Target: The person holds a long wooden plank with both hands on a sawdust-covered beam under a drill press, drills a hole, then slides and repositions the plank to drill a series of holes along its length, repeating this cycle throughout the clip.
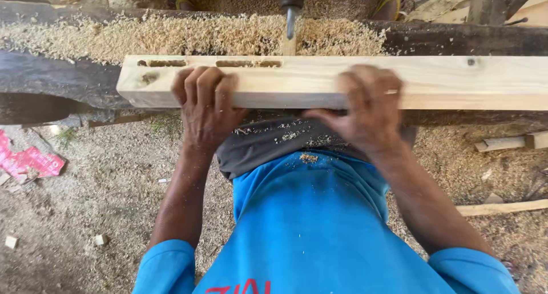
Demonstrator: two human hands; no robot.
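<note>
Gripping the pale wooden beam (319,80) from its near edge, my left hand (206,108) curls its fingers over the top face beside two slots cut end to end (211,63), while my right hand (371,108) clamps the same beam farther along, thumb under and fingers on top. I see the beam lying crosswise on a dark, heavy timber bench (51,80) heaped with sawdust and shavings (188,37), and a drill bit (290,21) hangs just beyond its far edge between my hands. Below, scraps of wood (502,207) and a red wrapper (28,161) lie on the dusty ground.
</note>
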